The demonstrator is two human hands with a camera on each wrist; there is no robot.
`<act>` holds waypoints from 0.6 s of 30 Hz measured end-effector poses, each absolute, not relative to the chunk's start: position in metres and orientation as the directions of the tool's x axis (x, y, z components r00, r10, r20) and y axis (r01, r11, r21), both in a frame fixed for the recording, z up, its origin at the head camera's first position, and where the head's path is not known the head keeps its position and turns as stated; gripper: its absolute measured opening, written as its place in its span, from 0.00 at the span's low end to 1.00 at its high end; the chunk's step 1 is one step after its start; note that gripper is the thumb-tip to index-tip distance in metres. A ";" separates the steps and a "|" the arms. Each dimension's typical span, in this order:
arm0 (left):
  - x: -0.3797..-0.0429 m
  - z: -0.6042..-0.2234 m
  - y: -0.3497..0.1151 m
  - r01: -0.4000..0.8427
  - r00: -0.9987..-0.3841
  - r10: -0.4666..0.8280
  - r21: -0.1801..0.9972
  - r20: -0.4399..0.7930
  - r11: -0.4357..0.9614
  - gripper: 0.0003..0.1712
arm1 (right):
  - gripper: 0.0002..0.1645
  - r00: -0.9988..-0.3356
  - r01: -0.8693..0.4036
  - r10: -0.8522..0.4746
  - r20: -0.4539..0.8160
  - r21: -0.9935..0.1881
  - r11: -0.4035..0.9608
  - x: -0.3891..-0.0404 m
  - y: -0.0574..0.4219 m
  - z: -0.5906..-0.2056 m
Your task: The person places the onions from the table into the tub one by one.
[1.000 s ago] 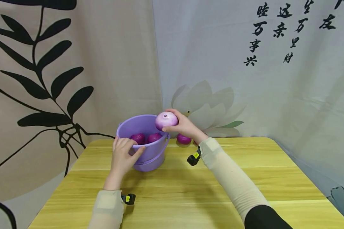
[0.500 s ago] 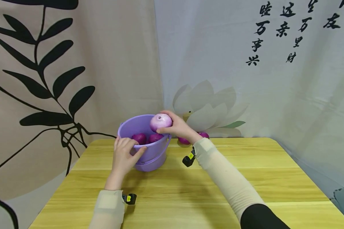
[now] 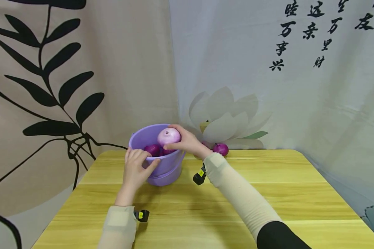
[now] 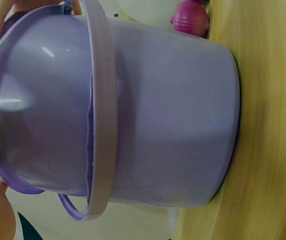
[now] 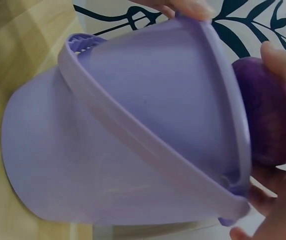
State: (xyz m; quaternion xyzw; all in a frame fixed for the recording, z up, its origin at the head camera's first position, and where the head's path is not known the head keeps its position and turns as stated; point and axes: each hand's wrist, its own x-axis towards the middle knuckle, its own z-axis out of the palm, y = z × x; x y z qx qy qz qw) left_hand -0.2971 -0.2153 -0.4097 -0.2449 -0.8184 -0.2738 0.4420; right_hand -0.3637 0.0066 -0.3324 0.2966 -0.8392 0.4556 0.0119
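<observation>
Nearest to the person, the left hand (image 3: 136, 168) grips the near left rim (image 3: 168, 156) of the purple bucket (image 3: 171, 166), fingers over the edge and thumb outside. The bucket stands on the surface (image 3: 299, 183); its handle (image 4: 104, 110) hangs along the wall. The right hand (image 3: 188, 141) reaches across the right rim and pinches the pale onion (image 3: 169, 137) between thumb and fingers. This onion is round, without a clear long axis, and is at the opening, up and to the right from the left hand. Two darker onions (image 3: 152, 150) lie inside; whether the pale one touches them, I cannot tell. The open room is, I judge, to its left and back; the right rim is the close edge. Beyond the right wrist, another onion (image 3: 220, 149) sits before the cloth (image 3: 137, 69).
</observation>
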 end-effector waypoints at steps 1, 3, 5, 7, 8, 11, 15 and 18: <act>-0.297 -0.410 -0.215 0.643 -0.488 0.158 0.231 0.858 0.730 0.24 | 0.50 -0.824 -0.515 -0.485 0.292 -0.742 0.429 -0.363 0.005 -0.333; -0.297 -0.410 -0.216 0.646 -0.486 0.158 0.231 0.860 0.728 0.24 | 0.50 -0.821 -0.534 -0.484 0.302 -0.706 0.465 -0.363 0.001 -0.334; -0.296 -0.409 -0.215 0.646 -0.485 0.160 0.229 0.860 0.728 0.23 | 0.49 -0.816 -0.552 -0.482 0.319 -0.678 0.485 -0.362 -0.002 -0.335; -0.296 -0.409 -0.215 0.648 -0.485 0.159 0.231 0.860 0.726 0.23 | 0.48 -0.811 -0.565 -0.483 0.329 -0.655 0.502 -0.362 -0.004 -0.336; -0.296 -0.409 -0.214 0.647 -0.486 0.159 0.232 0.859 0.726 0.23 | 0.48 -0.811 -0.568 -0.484 0.330 -0.645 0.511 -0.363 -0.006 -0.336; -0.295 -0.408 -0.214 0.646 -0.489 0.158 0.234 0.858 0.727 0.22 | 0.48 -0.814 -0.570 -0.480 0.328 -0.612 0.548 -0.363 -0.009 -0.338; -0.295 -0.408 -0.214 0.647 -0.487 0.157 0.234 0.859 0.726 0.21 | 0.49 -0.814 -0.575 -0.487 0.315 -0.551 0.605 -0.362 -0.011 -0.340; -0.296 -0.409 -0.214 0.648 -0.483 0.156 0.232 0.861 0.725 0.21 | 0.49 -0.812 -0.579 -0.505 0.291 -0.509 0.637 -0.360 -0.012 -0.341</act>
